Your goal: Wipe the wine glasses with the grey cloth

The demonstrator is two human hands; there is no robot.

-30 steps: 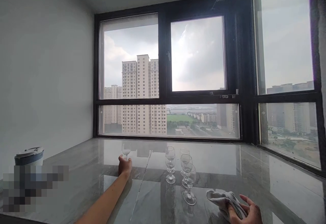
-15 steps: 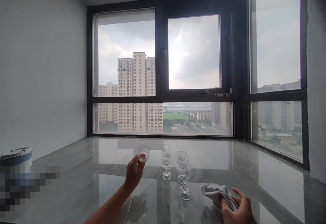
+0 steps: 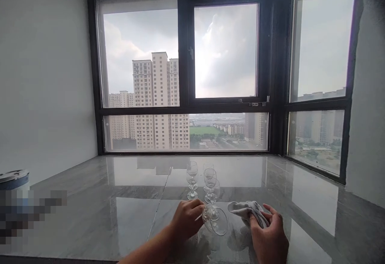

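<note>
My left hand (image 3: 187, 219) grips a small stemmed glass (image 3: 214, 220) by its stem, tipped on its side with the open mouth facing toward me and to the right. Right beside it, my right hand (image 3: 268, 236) is closed on a crumpled grey cloth (image 3: 245, 209), a short way from the glass's rim. Just behind them, several more stemmed glasses (image 3: 207, 180) stand upright in a cluster on the glossy grey marble counter (image 3: 90, 212).
A blue-and-white lidded container (image 3: 13, 177) sits at the counter's far left, above a blurred patch. Dark-framed windows (image 3: 186, 75) close off the back and right of the counter. A white wall runs along the left side.
My left hand has carried the glass from the counter's middle back toward me and tipped it sideways. My right hand with the cloth has shifted left toward it. The view has dipped slightly.
</note>
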